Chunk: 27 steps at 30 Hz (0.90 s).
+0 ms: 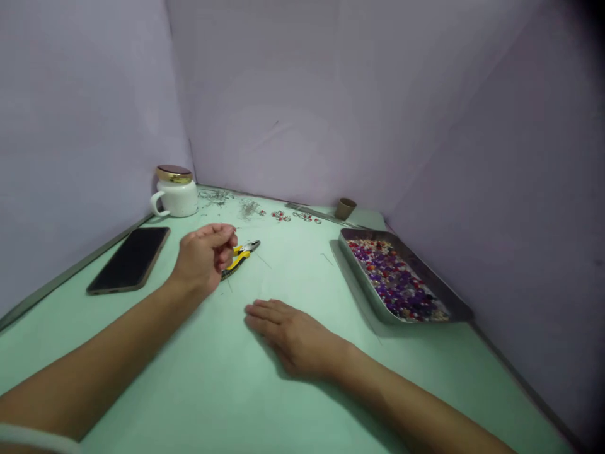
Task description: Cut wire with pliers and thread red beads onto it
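My left hand (203,255) is raised over the table with its fingers curled and the thumb pressed to the forefinger. Whatever the pinch holds is too small to make out; a tiny reddish spot shows at the fingertips. Just beyond and partly behind this hand lie pliers (242,254) with yellow and black handles, jaws pointing right. My right hand (295,337) rests palm down on the green tabletop (198,384), its fingers stretched out and close together, holding nothing. Thin wire pieces (263,260) lie between the pliers and the tray.
On the right stands a metal tray (366,284) of purple, red and pale beads. A small brown cup (345,208) is behind it. Red beaded wire pieces (280,216) and loose wires (248,208) lie at the back. At left are a phone (132,258) and a lidded white mug (177,198).
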### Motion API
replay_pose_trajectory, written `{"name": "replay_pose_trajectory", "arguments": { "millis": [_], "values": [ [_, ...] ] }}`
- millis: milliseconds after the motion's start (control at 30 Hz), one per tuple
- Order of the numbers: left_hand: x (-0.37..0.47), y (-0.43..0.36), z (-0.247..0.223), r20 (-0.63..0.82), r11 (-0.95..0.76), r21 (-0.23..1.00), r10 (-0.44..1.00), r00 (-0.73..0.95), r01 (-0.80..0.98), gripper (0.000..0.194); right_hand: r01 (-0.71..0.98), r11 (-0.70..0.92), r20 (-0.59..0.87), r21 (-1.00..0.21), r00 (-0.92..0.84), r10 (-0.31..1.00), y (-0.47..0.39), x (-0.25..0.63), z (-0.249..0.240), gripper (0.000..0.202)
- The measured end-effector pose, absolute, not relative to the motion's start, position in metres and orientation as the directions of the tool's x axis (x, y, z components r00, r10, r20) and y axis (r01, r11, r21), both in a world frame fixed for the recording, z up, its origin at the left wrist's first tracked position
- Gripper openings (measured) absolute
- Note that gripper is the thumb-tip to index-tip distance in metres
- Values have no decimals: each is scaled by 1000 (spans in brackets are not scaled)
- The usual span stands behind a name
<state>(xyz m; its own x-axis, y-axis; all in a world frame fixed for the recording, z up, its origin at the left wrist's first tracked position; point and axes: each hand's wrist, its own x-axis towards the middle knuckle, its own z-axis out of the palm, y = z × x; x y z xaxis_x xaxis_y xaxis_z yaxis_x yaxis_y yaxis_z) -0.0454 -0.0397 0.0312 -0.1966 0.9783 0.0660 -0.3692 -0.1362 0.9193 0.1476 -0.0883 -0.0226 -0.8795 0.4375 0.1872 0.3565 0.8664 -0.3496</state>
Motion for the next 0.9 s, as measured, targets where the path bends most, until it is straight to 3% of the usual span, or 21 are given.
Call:
{"name": "replay_pose_trajectory", "arguments": {
  "millis": [133,333,433,500,533,600,667,900],
  "values": [
    [-28,-40,16,-132,106,901,991,-34,-421,7,453,803,251,-387,-786,565,-86,182,-27,52],
    [-12,-44,-1,-205,197,900,978,22,-390,11,494,756,359,-429,-675,645,-78,189,-35,40],
    [-14,-48,-3,-192,183,912,981,14,-366,11,431,595,369,-678,-501,783,-77,186,-36,27],
    [-15,-50,-3,-175,163,921,985,-3,-354,11,237,289,220,-927,-279,935,-76,184,-35,15],
    [-16,-50,-3,-164,148,926,986,-15,-348,11,83,108,91,-991,-191,977,-76,184,-33,13],
    [-16,-52,-2,-134,113,939,990,-41,-325,12,-204,-161,-136,-966,-132,982,-77,183,-29,21],
    [-16,-53,-2,-94,72,954,994,-60,-290,13,-348,-265,-225,-899,-153,962,-77,182,-26,27],
    [-11,-58,-1,-75,61,965,996,-43,-255,15,-427,-256,-199,-867,-173,964,-78,183,-24,28]
  ]
}}
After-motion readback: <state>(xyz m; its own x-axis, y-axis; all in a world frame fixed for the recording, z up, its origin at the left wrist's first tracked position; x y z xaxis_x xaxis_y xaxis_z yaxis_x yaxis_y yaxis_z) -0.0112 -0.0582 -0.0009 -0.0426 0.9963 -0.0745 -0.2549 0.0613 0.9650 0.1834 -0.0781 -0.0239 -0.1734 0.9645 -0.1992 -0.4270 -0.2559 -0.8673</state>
